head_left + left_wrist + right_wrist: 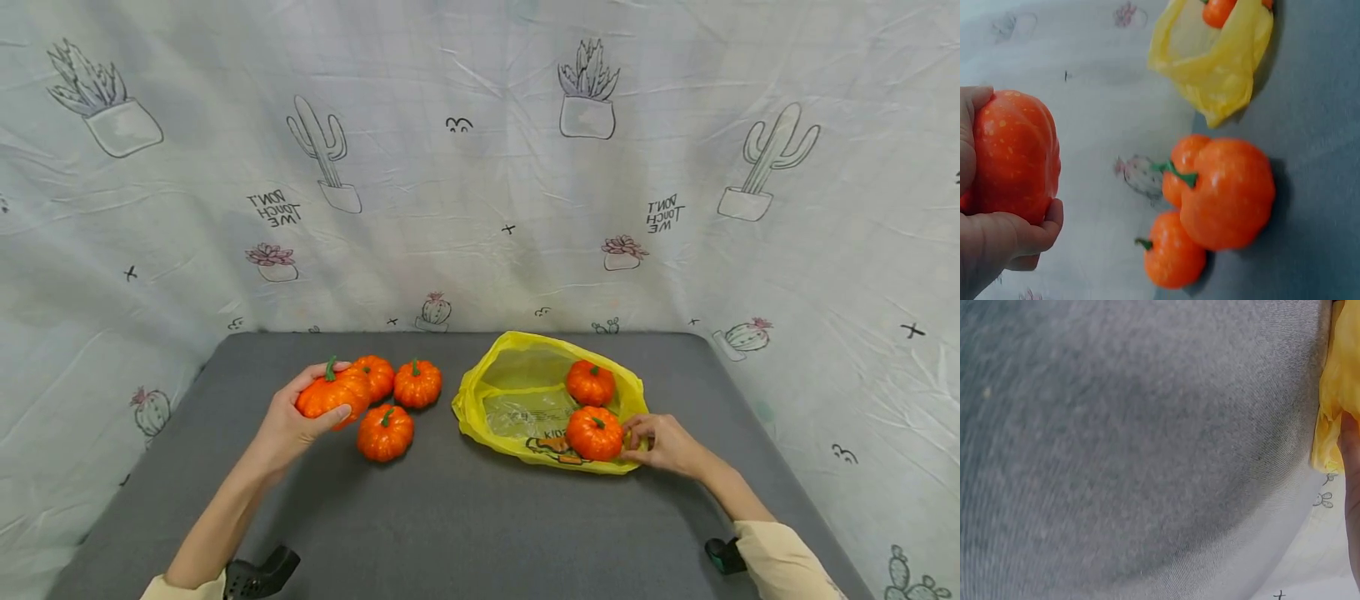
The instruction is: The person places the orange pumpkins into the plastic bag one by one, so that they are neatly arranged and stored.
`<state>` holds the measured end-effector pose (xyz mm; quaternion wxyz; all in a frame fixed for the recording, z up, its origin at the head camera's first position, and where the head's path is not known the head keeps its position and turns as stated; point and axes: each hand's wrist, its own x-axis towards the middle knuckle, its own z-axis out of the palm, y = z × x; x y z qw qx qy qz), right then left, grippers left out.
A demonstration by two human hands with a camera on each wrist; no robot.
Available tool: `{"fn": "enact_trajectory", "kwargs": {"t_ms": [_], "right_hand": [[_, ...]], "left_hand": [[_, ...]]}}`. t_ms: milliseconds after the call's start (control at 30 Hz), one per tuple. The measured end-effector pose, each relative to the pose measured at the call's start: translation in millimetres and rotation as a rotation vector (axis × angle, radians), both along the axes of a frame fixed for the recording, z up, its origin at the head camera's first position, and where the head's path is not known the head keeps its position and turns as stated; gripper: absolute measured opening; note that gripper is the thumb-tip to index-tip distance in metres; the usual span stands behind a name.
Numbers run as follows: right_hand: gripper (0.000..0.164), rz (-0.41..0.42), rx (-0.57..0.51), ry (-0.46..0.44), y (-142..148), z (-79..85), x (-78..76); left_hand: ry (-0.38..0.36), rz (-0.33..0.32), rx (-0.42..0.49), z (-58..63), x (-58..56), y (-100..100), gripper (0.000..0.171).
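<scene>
My left hand (294, 414) grips a small orange pumpkin (335, 395) with a green stem, raised above the table at the left. In the left wrist view the fingers and thumb wrap around that pumpkin (1017, 156). Three more pumpkins (386, 433) sit on the table just right of it. A yellow plastic bag (480, 417) lies with its mouth spread, and two pumpkins (591, 383) are inside at its right end. My right hand (663, 442) pinches the bag's right rim, beside the nearer pumpkin. The right wrist view catches only a finger on the yellow plastic (1335, 394).
A grey table (480, 533) spans the area under both hands. Behind and around it hangs a pale cloth (480, 183) printed with cacti and potted plants. Dark devices (262, 573) are strapped at both wrists.
</scene>
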<state>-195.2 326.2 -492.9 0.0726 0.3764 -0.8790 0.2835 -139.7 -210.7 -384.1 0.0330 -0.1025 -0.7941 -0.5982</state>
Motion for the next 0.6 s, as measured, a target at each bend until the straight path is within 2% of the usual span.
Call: {"fn": "enact_trajectory", "kwargs": {"t_ms": [433, 600], "right_hand": [[0.029, 0.070, 0.087, 0.024, 0.3, 6.9, 1.2], [0.029, 0.075, 0.099, 0.014, -0.8, 9.1, 1.4]], "left_hand": [[-0.083, -0.078, 0.056, 12.5, 13.5, 19.9, 0.047], [-0.077, -0.091, 0.063, 12.5, 16.6, 24.3, 0.045]]}}
